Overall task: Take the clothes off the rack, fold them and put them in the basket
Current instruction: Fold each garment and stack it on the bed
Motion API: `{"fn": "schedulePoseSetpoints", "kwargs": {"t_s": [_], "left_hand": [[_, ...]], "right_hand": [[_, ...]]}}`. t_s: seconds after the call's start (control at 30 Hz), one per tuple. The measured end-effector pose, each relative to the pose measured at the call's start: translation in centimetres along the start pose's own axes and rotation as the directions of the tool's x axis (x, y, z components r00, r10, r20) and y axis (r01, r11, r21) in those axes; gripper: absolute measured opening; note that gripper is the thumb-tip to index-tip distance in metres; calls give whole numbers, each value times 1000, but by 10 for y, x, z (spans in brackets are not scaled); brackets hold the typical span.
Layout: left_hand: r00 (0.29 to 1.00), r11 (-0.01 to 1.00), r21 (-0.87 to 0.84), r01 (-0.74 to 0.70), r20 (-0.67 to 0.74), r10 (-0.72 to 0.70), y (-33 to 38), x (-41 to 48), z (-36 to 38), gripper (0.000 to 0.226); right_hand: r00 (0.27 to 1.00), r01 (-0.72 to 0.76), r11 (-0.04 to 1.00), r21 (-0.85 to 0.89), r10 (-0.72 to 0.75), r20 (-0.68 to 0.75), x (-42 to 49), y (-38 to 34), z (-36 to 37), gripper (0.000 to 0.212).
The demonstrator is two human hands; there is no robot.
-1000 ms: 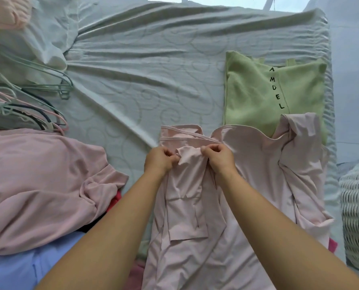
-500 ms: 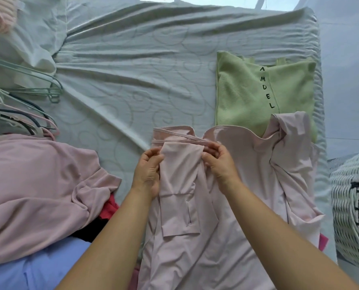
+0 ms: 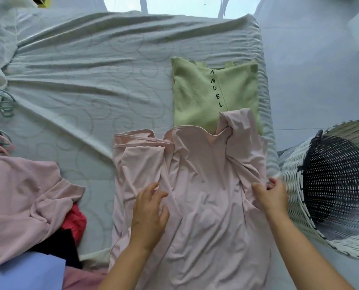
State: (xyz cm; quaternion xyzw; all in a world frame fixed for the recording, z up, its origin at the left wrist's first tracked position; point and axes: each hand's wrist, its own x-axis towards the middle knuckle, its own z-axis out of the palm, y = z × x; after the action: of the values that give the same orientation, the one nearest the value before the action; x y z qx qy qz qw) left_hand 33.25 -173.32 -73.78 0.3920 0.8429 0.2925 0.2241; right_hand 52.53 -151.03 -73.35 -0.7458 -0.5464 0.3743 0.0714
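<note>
**A:** Where are you standing in the job right now?

**B:** You are folding. The pink dress [image 3: 195, 195] is lying flat on the bed [image 3: 90, 80], its top edge overlapping the near edge of the folded green top [image 3: 214, 95]. Your left hand [image 3: 149, 214] is resting open on the dress, fingers spread and relaxed, gripping nothing. Your right hand [image 3: 272, 197] is pinching the dress's right edge, the side nearest the basket [image 3: 295, 185].

**A:** And the left side of the dress?

**B:** It is already lying folded inward, straps crossing near the top. The right side is bunching up, one flap reaching onto the green top.

**A:** So what is the next move asking for?

**B:** Likely you are about to bring that right edge over toward the middle, while your left hand is holding the cloth down. The fabric looks thin and slippery, so keep it pinned. The basket is standing just right of the dress, apparently empty, and more pink clothes [image 3: 17, 206] are waiting left of it.
</note>
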Motion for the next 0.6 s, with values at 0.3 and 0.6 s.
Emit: {"fn": "schedulePoseSetpoints", "kwargs": {"t_s": [0.3,0.6], "left_hand": [[823,263,-782,565,512,-246,74,54,-26,68],[812,378,-768,517,300,-501,44,62,-43,12]], "right_hand": [[522,679,725,117,-589,617,-117,-48,21,39],[663,723,661,-202,-581,473,-124,44,32,74]]}}
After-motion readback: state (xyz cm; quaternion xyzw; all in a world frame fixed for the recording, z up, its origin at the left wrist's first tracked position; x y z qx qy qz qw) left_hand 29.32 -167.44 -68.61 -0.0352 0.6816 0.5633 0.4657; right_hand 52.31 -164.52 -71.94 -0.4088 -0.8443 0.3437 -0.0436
